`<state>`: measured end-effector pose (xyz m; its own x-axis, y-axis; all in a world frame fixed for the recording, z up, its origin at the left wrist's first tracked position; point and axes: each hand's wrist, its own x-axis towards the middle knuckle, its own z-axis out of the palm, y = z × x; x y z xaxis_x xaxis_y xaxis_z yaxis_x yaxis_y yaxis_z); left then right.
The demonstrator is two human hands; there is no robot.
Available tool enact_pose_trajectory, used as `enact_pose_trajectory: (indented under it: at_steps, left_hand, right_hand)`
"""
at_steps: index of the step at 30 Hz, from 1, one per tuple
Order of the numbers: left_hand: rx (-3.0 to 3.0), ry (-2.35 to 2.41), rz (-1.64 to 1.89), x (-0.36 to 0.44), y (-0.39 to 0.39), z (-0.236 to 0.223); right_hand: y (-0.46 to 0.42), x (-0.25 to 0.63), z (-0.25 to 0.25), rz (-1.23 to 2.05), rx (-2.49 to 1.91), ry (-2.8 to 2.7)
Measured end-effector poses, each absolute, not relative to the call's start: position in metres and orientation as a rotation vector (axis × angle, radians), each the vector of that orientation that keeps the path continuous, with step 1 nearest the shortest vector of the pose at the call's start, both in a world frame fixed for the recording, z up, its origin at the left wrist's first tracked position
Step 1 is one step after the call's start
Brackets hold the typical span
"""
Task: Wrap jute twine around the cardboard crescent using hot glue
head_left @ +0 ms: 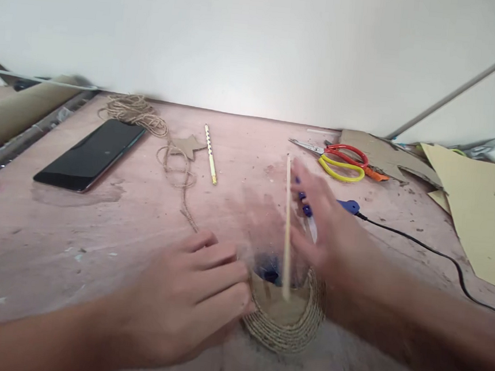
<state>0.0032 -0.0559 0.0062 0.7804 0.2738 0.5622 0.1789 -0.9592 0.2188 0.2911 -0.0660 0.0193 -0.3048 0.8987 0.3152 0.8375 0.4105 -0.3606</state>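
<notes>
My left hand (194,296) has its fingers curled against the left rim of a twine-wrapped cardboard piece (288,336). The twine lies in tight rows around a bare cardboard middle, and one strand runs from my fingers up to a loose jute twine bundle (132,111). Motion smears my right hand (323,215), which is over a blue glue gun (349,206) with a black cord. Blue parts of it show between the fingers. A thin wooden stick (287,223) passes by those fingertips, its blurred lower end over the cardboard. Whether the hand grips stick or gun is unclear.
Farther back lie a black phone (91,157), a cardboard star (187,147), a patterned pencil (210,153) and red-and-yellow-handled scissors (340,162). Cardboard scraps (371,153) and a yellow sheet (483,212) are at right. A cardboard tube (28,111) lies at left. A white wall (251,47) rises behind.
</notes>
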Motion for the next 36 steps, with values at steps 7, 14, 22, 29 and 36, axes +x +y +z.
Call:
enact_pose_trajectory:
  at_steps: [7, 14, 22, 29, 36]
  left_hand:
    - [2.945, 0.578, 0.714, 0.007, -0.056, 0.000]
    - [2.884, 0.468, 0.663, 0.004, -0.037, -0.002]
    - [3.004, 0.572, 0.630, 0.001, -0.037, 0.002]
    - [2.927, 0.571, 0.726, 0.000, -0.040, -0.003]
    - [2.932, 0.298, 0.688, -0.001, -0.035, -0.001]
  right_hand:
    - [-0.028, 0.351, 0.017, 0.084, -1.685, -2.184]
    - [-0.046, 0.380, 0.012, 0.229, -1.641, -2.359]
    - [-0.077, 0.347, -0.004, 0.371, -1.401, -2.073]
    - [-0.097, 0.331, -0.006, 0.589, -1.281, -1.940]
    - [-0.120, 0.316, 0.003, 0.914, -1.294, -1.766]
